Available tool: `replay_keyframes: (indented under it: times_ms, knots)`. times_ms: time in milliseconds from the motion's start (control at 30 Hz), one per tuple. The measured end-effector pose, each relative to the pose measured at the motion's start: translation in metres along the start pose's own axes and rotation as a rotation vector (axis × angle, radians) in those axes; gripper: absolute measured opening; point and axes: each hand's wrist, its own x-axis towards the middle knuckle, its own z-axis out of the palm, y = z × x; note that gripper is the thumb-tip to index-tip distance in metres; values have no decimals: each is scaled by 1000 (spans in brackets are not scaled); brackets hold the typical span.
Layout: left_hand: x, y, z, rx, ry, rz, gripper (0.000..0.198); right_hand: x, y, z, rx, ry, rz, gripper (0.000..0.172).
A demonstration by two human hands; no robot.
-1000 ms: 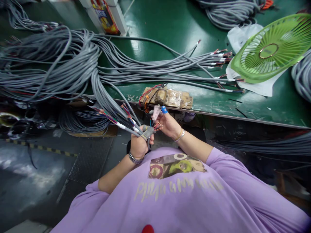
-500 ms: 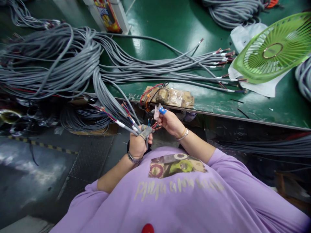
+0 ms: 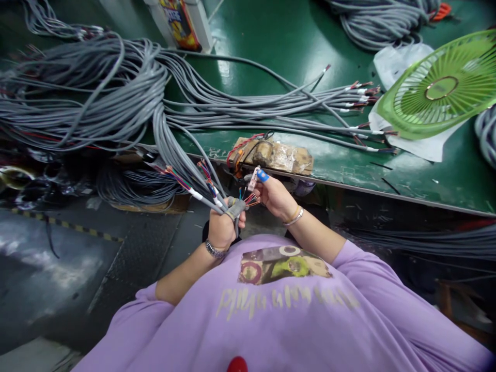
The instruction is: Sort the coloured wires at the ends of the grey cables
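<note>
My left hand (image 3: 222,227) is closed round the ends of several grey cables (image 3: 176,155), with grey finger covers on its thumb and finger. Thin stripped coloured wires (image 3: 251,199) fan out to the right of that grip. Close beside them, my right hand (image 3: 275,196) pinches a small pale pink connector block (image 3: 253,178) with a row of holes; blue tape wraps the thumb. Whether any wire touches the block I cannot tell. Other cable ends with white sleeves (image 3: 196,194) and bare coloured wires stick out left of my left hand.
A large coil of grey cable (image 3: 96,93) lies on the green table (image 3: 263,31), its ends spread rightward. A wooden block (image 3: 284,155) with red and black wires sits at the table's front edge. A green fan (image 3: 442,88) stands at the right, a white container (image 3: 203,26) behind.
The connector block has turned in my right fingers, so its row of holes shows more clearly. My left hand keeps its grip on the cables. The whole view has shifted slightly.
</note>
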Motion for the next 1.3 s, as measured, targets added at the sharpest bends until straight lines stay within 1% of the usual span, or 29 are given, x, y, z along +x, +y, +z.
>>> replay_keyframes:
  times_ms: [167, 333, 533, 767, 867, 1000, 1167, 1233, 1300]
  knots:
    - [1, 0, 2, 4, 6, -1, 25, 1, -3, 1, 8, 19, 0, 50]
    - [1, 2, 4, 7, -7, -4, 26, 3, -3, -1, 5, -11, -7, 47]
    - [1, 1, 6, 16, -29, -8, 25, 4, -2, -1, -16, 38, -45, 43]
    - [3, -1, 7, 43, -58, -14, 25, 3, 0, 0, 21, 24, -41, 43]
    - [2, 1, 7, 28, -40, -4, 26, 3, 2, -1, 62, 33, 11, 44]
    - [-2, 1, 4, 20, -21, 1, 26, 1, 0, -4, 110, 55, 96, 50]
    - [-7, -2, -6, 11, -16, 14, 24, -2, -2, -10, 109, 96, 126, 56]
    - [-10, -4, -10, 13, -10, 26, 24, -4, 0, -14, 86, 75, 151, 55]
    - [-12, -7, -14, 25, -9, 34, 24, -7, 2, -18, 35, 22, 194, 53]
